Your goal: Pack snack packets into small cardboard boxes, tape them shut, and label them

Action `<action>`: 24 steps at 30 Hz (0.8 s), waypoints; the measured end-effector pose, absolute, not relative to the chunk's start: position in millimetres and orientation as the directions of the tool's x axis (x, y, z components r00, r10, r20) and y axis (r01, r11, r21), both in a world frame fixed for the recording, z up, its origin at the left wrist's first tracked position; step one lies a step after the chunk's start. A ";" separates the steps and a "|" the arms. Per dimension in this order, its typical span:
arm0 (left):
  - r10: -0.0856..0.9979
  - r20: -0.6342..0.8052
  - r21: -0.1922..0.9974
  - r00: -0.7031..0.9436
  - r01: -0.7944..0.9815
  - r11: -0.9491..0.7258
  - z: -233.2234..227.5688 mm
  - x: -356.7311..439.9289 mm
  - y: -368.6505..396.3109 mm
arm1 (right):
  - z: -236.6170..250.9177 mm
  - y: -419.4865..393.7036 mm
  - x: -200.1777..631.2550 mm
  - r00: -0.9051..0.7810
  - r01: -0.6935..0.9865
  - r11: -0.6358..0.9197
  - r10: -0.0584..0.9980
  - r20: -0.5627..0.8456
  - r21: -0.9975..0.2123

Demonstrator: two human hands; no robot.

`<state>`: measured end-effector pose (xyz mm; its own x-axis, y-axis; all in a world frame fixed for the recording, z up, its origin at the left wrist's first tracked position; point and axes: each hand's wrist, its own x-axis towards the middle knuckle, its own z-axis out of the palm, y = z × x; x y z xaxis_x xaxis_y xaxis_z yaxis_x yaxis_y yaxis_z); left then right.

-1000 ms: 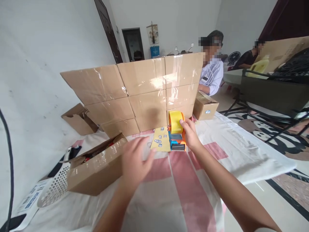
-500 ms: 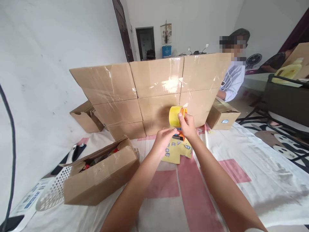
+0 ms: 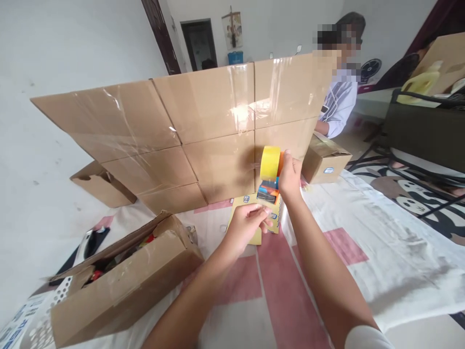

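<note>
My right hand grips an orange and blue tape dispenser with a thick yellow tape roll, held in front of the large upright cardboard panel. Just below the dispenser's black-edged mouth is my left hand, its thumb and forefinger pressed together and the other fingers curled. Whether a tape end is pinched there is too small to tell. Yellow cardboard pieces with blue-outlined stickers lie on the cloth under my hands, partly covered by the left one. Clear tape strips gleam across the panel's seams.
An opened cardboard box with assorted items stands at left, near a white perforated basket. Smaller boxes sit behind the panel, left and right. Beyond the panel is a person in a light shirt. A dark chair stands at right.
My left hand has moved down and away from the dispenser's mouth. The dispenser has turned in my right hand, showing its mouth more. The view has shifted closer to the panel.
</note>
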<state>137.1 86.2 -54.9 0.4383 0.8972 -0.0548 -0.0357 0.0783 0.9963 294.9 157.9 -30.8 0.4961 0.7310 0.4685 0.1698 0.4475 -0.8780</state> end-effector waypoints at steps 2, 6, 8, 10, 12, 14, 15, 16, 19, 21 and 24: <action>0.888 -0.050 0.995 0.458 -0.056 0.085 -57.4 144.6 78.5 | -23.0 154.3 302.1 0.607 0.116 0.422 0.686 0.400 -0.899; 0.874 -0.016 0.997 0.486 -0.060 0.052 -56.2 150.6 62.4 | -9.0 142.9 311.1 0.652 -0.012 0.381 0.704 0.282 -0.925; 0.865 -0.011 0.997 0.502 -0.057 0.046 -53.8 150.2 54.6 | -4.2 136.9 313.6 0.661 -0.037 0.375 0.705 0.259 -0.926; 0.854 -0.014 0.997 0.519 -0.055 0.050 -52.2 149.2 48.4 | -1.4 131.9 315.1 0.674 -0.027 0.379 0.691 0.263 -0.925; 0.848 -0.006 0.997 0.529 -0.058 0.044 -52.3 148.4 45.5 | -0.5 128.6 315.8 0.656 0.004 0.380 0.697 0.290 -0.925; 0.848 0.015 0.997 0.530 -0.069 0.026 -53.9 147.7 47.3 | -1.0 127.8 316.0 0.586 0.042 0.380 0.739 0.331 -0.924; 0.847 0.030 0.997 0.531 -0.072 0.010 -54.7 147.3 49.9 | -1.6 128.6 316.0 0.548 0.052 0.381 0.762 0.346 -0.923; 0.843 0.050 0.997 0.535 -0.073 -0.013 -55.3 146.8 53.3 | -2.2 130.0 315.8 0.517 0.045 0.378 0.783 0.345 -0.925; 0.825 0.128 0.991 0.550 -0.048 -0.121 -54.6 143.9 64.3 | -3.1 136.9 313.3 0.494 -0.114 0.301 0.844 0.208 -0.947; 0.816 0.178 0.979 0.551 -0.020 -0.201 -52.1 140.7 68.9 | -1.9 140.6 308.5 0.472 -0.276 0.187 0.881 0.036 -0.943; 0.796 0.252 0.946 0.551 0.034 -0.324 -47.0 133.8 70.2 | 3.0 140.4 295.3 0.370 -0.465 0.025 0.914 -0.168 -0.885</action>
<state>133.8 70.2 -47.0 0.5507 0.7956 0.2525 0.0343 -0.3238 0.9455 295.3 140.4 3.0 0.3701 0.9136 -0.1681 -0.4645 0.0253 -0.8852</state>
